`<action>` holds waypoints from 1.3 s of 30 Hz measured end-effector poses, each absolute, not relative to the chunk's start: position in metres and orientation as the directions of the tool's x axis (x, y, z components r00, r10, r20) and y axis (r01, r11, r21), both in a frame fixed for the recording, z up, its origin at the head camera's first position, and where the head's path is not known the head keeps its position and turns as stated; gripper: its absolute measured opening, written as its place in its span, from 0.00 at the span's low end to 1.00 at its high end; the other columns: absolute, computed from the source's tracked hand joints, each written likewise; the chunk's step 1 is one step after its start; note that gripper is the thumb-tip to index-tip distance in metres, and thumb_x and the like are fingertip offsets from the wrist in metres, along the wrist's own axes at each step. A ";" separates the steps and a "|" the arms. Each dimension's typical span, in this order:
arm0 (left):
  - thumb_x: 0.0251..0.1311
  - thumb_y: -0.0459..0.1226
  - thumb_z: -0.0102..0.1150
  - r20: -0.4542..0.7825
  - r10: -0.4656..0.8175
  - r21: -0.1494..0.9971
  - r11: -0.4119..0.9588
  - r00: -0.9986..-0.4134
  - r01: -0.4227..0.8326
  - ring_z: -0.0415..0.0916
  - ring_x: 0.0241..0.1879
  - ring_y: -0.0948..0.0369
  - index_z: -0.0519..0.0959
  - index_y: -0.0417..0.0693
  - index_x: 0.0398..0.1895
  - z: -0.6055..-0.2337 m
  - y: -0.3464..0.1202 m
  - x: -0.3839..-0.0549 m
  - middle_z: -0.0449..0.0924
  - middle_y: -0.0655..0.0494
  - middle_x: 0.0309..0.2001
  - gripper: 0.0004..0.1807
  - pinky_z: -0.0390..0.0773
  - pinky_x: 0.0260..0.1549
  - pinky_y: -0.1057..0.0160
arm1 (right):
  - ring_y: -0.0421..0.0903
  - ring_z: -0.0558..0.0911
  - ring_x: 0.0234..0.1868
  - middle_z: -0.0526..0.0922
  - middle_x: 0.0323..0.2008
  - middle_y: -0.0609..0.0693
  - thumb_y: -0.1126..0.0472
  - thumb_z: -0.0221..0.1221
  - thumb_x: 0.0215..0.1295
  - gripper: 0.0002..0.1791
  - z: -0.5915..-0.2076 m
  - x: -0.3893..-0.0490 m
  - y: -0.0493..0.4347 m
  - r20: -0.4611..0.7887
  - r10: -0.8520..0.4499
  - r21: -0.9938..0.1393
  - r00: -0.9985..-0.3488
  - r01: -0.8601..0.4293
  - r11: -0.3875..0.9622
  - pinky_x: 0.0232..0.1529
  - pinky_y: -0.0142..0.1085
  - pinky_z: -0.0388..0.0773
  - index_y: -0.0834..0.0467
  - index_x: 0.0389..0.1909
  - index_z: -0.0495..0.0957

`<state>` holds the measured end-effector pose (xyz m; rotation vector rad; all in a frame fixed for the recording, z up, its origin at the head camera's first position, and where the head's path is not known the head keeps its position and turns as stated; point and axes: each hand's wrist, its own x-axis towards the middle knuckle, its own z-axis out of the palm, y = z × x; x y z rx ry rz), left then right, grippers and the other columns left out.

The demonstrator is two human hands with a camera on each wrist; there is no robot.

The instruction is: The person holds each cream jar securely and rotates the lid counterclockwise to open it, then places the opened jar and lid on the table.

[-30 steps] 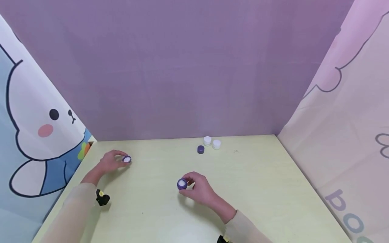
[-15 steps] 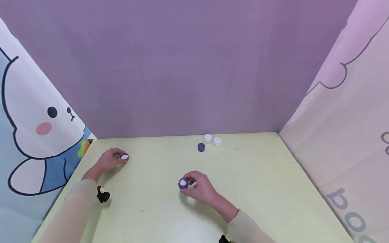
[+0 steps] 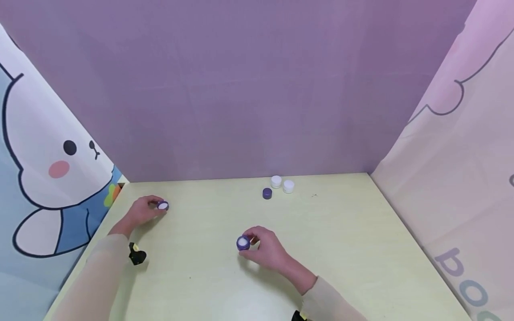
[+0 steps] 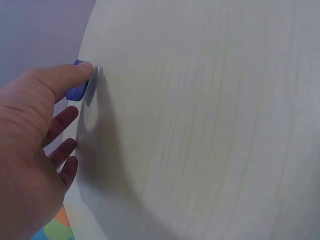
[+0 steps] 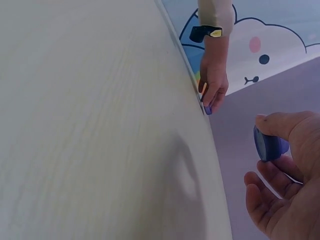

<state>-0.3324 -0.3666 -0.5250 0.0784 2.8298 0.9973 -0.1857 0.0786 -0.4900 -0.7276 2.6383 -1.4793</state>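
In the head view, my left hand (image 3: 142,211) is over the table's far left, with thumb and fingers pinching a small round purple cap (image 3: 163,205). The cap's white face tilts up toward me. The left wrist view shows the thumb lying across this cap (image 4: 77,92); its other fingers are loosely bent. Near the middle of the table, my right hand (image 3: 265,248) pinches a second small purple cap (image 3: 242,243) with a white round centre. In the right wrist view this cap (image 5: 267,145) sits between thumb and index finger, above the table. The hands are well apart.
At the back edge of the pale wooden table (image 3: 209,214) stand two small white round jars (image 3: 275,182) and one small purple round piece (image 3: 267,193). A purple backdrop (image 3: 249,98) rises behind; printed cloths (image 3: 462,178) flank both sides.
My left hand has shifted slightly left with its purple cap, whose white face looks flatter now. The right hand stays nearly still, gripping its cap. The head view has moved a little.
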 end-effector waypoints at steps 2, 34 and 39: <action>0.60 0.47 0.66 -0.116 0.087 0.627 0.779 -0.989 -0.005 0.66 0.54 0.41 0.73 0.37 0.58 -0.526 -0.367 -0.332 0.70 0.35 0.57 0.29 0.67 0.54 0.38 | 0.51 0.81 0.40 0.80 0.39 0.44 0.63 0.73 0.50 0.19 -0.491 -0.185 0.078 0.188 -0.412 -0.813 -0.892 -0.377 0.444 0.35 0.33 0.78 0.56 0.44 0.80; 0.60 0.50 0.65 -0.121 0.072 0.617 0.787 -0.990 -0.018 0.57 0.62 0.35 0.71 0.37 0.61 -0.522 -0.365 -0.332 0.63 0.31 0.63 0.33 0.58 0.59 0.33 | 0.45 0.79 0.39 0.80 0.39 0.43 0.63 0.73 0.51 0.18 -0.491 -0.189 0.079 0.204 -0.431 -0.792 -0.879 -0.407 0.455 0.41 0.40 0.80 0.56 0.43 0.80; 0.60 0.52 0.64 -0.141 0.061 0.622 0.782 -0.988 -0.041 0.56 0.63 0.35 0.69 0.38 0.62 -0.525 -0.368 -0.332 0.62 0.31 0.64 0.35 0.57 0.59 0.33 | 0.43 0.79 0.39 0.80 0.39 0.44 0.63 0.73 0.51 0.18 -0.492 -0.188 0.079 0.216 -0.442 -0.784 -0.871 -0.425 0.453 0.41 0.38 0.79 0.57 0.44 0.80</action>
